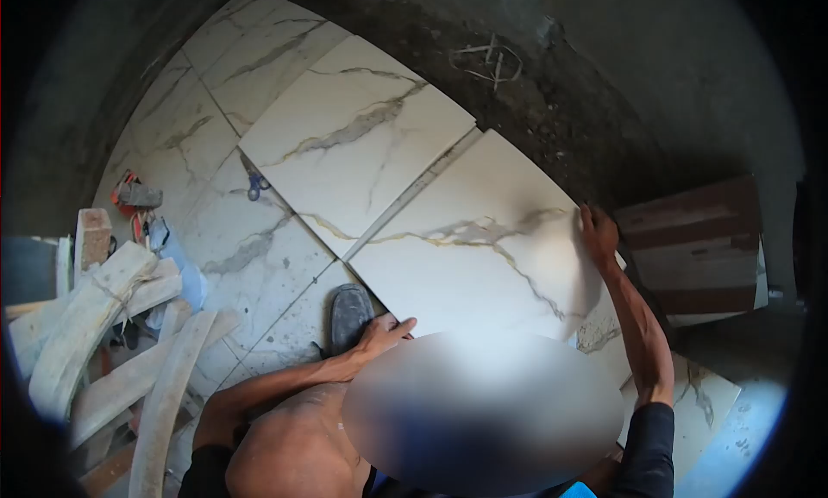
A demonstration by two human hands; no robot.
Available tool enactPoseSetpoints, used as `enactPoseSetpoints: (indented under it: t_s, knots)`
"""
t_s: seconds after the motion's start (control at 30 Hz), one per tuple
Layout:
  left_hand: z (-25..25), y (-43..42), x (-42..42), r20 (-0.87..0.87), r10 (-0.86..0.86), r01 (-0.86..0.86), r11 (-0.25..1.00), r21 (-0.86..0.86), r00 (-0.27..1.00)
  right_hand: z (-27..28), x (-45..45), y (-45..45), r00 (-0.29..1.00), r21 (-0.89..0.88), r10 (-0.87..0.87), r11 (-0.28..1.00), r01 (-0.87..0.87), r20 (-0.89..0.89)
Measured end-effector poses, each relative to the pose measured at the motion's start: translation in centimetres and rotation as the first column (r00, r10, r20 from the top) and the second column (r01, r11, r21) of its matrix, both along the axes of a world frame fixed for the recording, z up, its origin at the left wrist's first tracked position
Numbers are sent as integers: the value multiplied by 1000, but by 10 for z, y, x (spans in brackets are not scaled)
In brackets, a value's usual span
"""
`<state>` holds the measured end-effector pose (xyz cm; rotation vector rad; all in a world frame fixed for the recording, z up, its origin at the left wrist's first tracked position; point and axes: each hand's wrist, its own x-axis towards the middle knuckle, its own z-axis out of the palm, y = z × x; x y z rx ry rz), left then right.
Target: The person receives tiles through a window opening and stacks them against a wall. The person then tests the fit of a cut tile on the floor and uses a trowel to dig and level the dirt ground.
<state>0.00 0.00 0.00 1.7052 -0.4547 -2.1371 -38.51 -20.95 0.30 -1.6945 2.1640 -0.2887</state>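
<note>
A large white marble-patterned tile [466, 265] with grey and gold veins lies in front of me, with both my hands at its edges. My left hand [382, 334] grips its near left edge, thumb on top and the other fingers partly hidden. At the far right edge, my right hand [599, 233] is closed around the rim. A narrow gap separates this tile from a neighbouring tile [345, 127]. My shoe [351, 315] rests beside my left hand. A blurred oval hides the near part of the held tile.
Wooden boards [142, 360] are heaped at the left, near an orange-and-grey tool [135, 194]. Small blue-handled pliers or scissors [256, 186] lie on the laid floor tiles [172, 136]. Bare dirt [526, 93] borders a wall; brown-striped panels [690, 248] stand at the right.
</note>
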Motion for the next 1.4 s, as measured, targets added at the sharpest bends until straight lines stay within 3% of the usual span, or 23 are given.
enactPoseSetpoints:
  t_s: [0.07,0.1,0.17,0.23,0.3,0.37,0.43,0.47,0.5,0.6,0.63,0.7,0.77,0.83,0.9,0.97,1.07,1.17,1.33,1.4]
  knots:
    - [9,-2,-3,-132,-22,-1,985,-171,991,3,-10,3,997,-93,24,996,-16,78]
    - [8,-7,1,-194,3,-39,982,-184,981,36,-5,-1,998,-126,-13,992,20,58]
    - [21,-17,13,-144,-7,-25,976,-216,990,64,7,-9,993,-133,-50,989,64,105]
    - [21,-32,25,-72,19,-40,952,-303,997,93,27,-28,993,-23,-68,997,70,94]
    - [32,-52,38,24,223,-204,926,-318,975,109,47,-49,986,-62,-69,995,79,153]
    - [27,-72,54,78,273,-230,906,-355,959,124,80,-74,978,-168,10,986,26,210]
    - [33,-98,77,421,455,-91,757,-647,785,140,110,-102,980,-116,59,993,-38,187]
    - [36,-109,83,409,549,-171,724,-668,729,147,129,-112,985,-109,70,993,-53,155]
    - [38,-117,93,414,529,-146,728,-670,741,152,148,-120,990,-101,79,993,-67,121]
    - [17,-137,117,479,712,-308,674,-671,513,156,194,-142,986,-94,143,986,-135,85]
    - [15,-142,126,483,704,-300,680,-669,521,155,208,-145,983,-82,156,986,-148,95]
    - [12,-149,142,430,776,-460,624,-632,462,137,230,-149,982,-61,112,993,-104,155]
    - [-27,-153,164,433,785,-442,612,-656,443,104,240,-156,978,-49,98,995,-91,182]
    - [-24,-155,171,578,755,-252,652,-715,311,63,250,-170,967,-44,111,994,-103,231]
    - [-40,-162,177,591,766,-290,643,-709,254,43,265,-182,948,-56,132,991,-120,291]
    - [-37,-169,184,702,695,-113,719,-686,155,24,275,-189,919,-4,95,995,-101,383]
    - [-53,-180,194,743,666,-69,746,-662,73,-22,279,-205,932,-82,128,991,-106,340]
    - [-58,-190,197,750,661,-26,750,-661,0,-40,284,-218,906,-50,153,988,-145,394]
    - [-64,-195,209,844,536,-38,844,-535,27,-64,289,-228,904,-123,209,977,-175,372]
    - [-67,-197,213,876,483,-13,876,-483,-6,-69,291,-229,906,-229,259,955,-188,335]
